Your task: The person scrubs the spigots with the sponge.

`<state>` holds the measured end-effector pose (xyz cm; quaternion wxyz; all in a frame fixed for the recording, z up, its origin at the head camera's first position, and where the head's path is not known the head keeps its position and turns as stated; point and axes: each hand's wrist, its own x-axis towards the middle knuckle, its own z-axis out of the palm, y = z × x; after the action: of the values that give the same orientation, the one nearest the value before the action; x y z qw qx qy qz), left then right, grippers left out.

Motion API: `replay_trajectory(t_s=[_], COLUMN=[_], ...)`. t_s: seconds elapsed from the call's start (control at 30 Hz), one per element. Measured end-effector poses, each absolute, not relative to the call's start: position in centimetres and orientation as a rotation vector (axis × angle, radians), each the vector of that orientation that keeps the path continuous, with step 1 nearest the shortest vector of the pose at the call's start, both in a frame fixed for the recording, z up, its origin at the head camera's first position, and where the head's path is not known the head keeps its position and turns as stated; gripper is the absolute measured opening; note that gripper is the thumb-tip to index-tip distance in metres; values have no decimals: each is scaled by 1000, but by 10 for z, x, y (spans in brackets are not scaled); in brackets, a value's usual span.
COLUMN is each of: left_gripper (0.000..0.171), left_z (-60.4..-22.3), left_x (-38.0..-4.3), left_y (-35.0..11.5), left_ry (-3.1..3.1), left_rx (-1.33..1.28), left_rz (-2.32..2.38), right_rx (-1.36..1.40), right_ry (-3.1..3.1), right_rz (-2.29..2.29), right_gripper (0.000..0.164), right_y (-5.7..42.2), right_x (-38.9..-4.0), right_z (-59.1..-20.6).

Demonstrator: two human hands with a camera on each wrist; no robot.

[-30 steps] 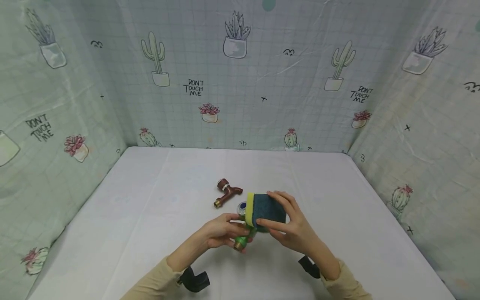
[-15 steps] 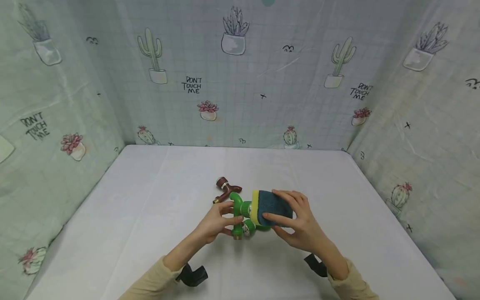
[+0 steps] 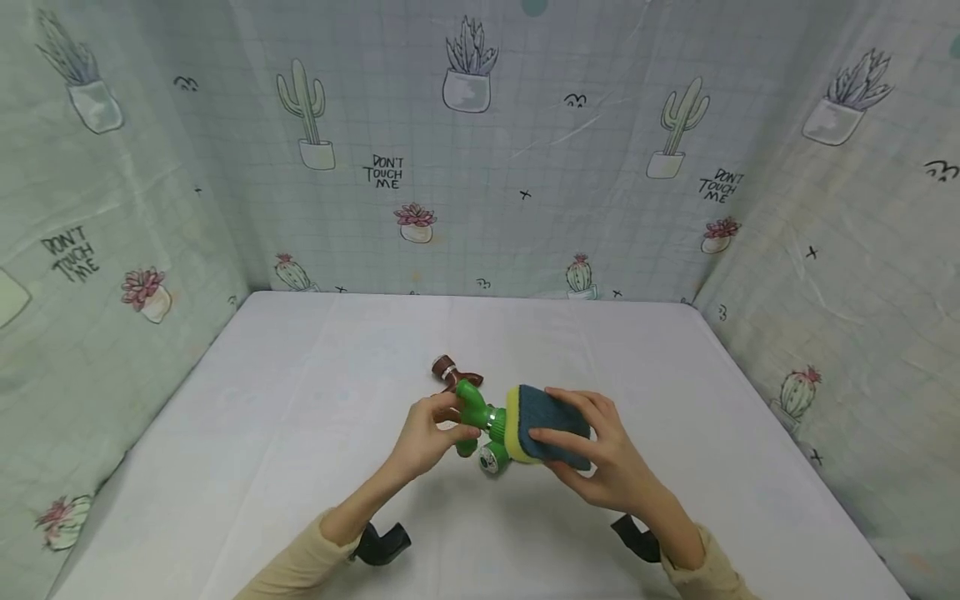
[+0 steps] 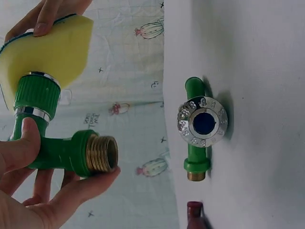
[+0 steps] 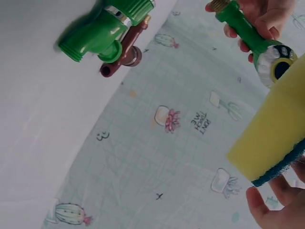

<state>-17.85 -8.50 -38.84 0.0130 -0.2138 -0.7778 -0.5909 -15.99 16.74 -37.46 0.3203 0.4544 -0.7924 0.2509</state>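
My left hand (image 3: 420,437) grips a green tap (image 3: 472,407) by its body, above the table. In the left wrist view the brass threaded end of this tap (image 4: 57,150) points right, and its ribbed collar stands toward the sponge. My right hand (image 3: 615,454) holds a yellow sponge (image 5: 271,133) with a dark blue scouring side, thumb and fingers on its edges. The sponge's yellow face touches or nearly touches the tap's knob, hiding the knob's face in the head view. Below lies a second green tap (image 4: 196,88) on the table, its silver knob with a blue centre.
A brown tap (image 3: 446,368) lies on the white table (image 3: 337,375) behind the held tap, partly covered by it. Black camera mounts (image 3: 382,546) are on both wrists. Patterned cloth walls (image 3: 480,150) enclose the table at the back and sides.
My left hand has turned the green tap, so its knob now faces right toward the sponge. The left hand moved left and the sponge slightly right, uncovering part of the second green tap.
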Motion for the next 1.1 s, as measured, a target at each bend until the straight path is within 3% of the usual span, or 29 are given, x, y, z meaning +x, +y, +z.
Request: replay_trajectory(t_s=[0.2, 0.3, 0.5, 0.77, 1.1], left_gripper=[21, 22, 26, 43, 29], left_z=[-388, -390, -393, -393, -395], left_x=[-172, -171, -172, -172, -172], left_y=[-80, -78, -79, -80, -75], left_ry=[-2224, -2151, -2109, -2074, -2043], left_rx=[-810, -904, -917, -993, -851], left_rz=[-1611, -1468, -1362, -1144, -1218], right_rx=[1107, 1066, 1019, 984, 1022], right_ry=[-2270, -2342, -2387, -2429, -2383], right_rz=[608, 597, 598, 604, 612], right_gripper=[32, 41, 46, 44, 46], right_y=[164, 161, 154, 146, 149], right_x=[-160, -163, -170, -171, -167], right_z=[-369, -367, -363, -360, -360])
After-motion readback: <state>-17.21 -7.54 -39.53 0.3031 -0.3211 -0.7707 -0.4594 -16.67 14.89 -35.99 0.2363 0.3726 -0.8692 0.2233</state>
